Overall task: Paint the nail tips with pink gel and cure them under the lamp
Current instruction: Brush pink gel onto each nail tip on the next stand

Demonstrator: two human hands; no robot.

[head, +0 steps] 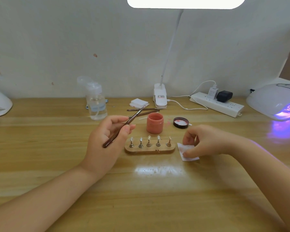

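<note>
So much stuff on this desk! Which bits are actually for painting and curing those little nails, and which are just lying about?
For the job:
brush held in the left hand
open pink gel jar and its lid
nail tips on the wooden stand
wipe under the right hand
lit curing lamp

Lying about:
pump bottle
spare brushes
pad stack
power strip
desk lamp

Wooden table [157, 198] carries nail stand [149, 150], pink jar [154, 123], lid [181, 122], power strip [218, 104], pump bottle [96, 102].
</note>
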